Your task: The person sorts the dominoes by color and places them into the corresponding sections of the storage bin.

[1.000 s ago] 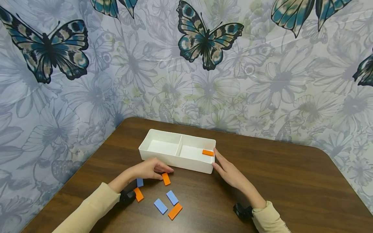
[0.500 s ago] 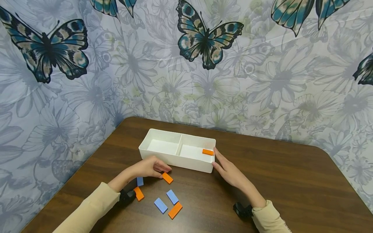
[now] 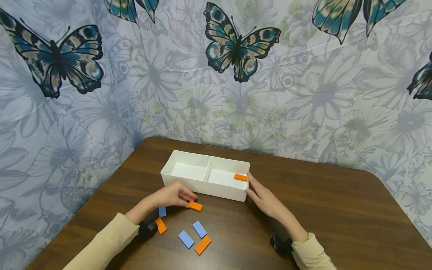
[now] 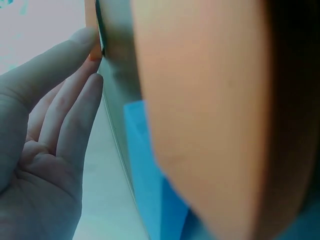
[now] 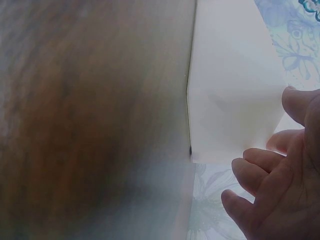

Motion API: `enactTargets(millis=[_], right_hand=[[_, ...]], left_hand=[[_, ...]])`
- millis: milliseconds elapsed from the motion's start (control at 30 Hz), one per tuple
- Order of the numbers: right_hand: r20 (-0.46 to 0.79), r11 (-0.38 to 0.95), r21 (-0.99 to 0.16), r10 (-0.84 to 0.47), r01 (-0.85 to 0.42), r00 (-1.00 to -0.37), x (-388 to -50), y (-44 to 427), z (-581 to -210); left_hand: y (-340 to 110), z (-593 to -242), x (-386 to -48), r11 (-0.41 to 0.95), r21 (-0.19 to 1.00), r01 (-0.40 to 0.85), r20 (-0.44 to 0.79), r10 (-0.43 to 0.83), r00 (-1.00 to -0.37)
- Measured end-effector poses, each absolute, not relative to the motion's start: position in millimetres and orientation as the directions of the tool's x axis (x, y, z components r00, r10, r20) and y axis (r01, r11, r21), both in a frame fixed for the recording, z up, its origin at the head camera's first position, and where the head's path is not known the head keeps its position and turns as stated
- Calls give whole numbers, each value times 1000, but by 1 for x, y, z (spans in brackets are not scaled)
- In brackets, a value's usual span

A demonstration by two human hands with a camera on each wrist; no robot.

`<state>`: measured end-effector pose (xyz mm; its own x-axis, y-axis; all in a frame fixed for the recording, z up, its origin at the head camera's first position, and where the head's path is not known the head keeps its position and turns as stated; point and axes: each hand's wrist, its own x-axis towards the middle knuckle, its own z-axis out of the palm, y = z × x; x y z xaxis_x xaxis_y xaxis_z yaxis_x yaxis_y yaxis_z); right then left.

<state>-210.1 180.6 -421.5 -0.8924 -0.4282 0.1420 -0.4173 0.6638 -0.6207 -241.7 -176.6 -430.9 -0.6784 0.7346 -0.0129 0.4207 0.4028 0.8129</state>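
Note:
My left hand pinches one end of an orange block between thumb and fingertips, low over the table before the box. In the left wrist view the thumb lies on that orange block. The white two-compartment box has one orange block in its right compartment; its left compartment holds nothing visible. My right hand touches the box's right end with thumb and fingers extended. The right wrist view shows this hand beside the white wall.
Near the left wrist lie a blue block and an orange block. Closer to me are two blue blocks and an orange one. The brown table meets a butterfly-print cloth behind.
The orange block at my left fingertips has turned from pointing towards me to lying nearly sideways. My left hand has shifted slightly left; the right hand stays on the box.

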Motion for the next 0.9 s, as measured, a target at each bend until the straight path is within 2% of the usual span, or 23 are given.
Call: enactTargets(millis=[367,600,767,900], right_hand=[[145,666,-616,-429,-421,-892,-210,180,-422],[133,669,-620,-426,-411,-895,-210,180,-420],[139,665,-621,-428,-416,-893,-210,180,-420],[146,664,-619,-427,-419,-892,-210,180,-421]], left_hand=[[-174,-428,-241,318,871,376,26,733,-680],[-161,-409,-238,252,906,340,66,710,-702],[-144,-394,-244,244,898,366,112,678,-727],[-130,-389,-254,231,879,417,165,674,-721]])
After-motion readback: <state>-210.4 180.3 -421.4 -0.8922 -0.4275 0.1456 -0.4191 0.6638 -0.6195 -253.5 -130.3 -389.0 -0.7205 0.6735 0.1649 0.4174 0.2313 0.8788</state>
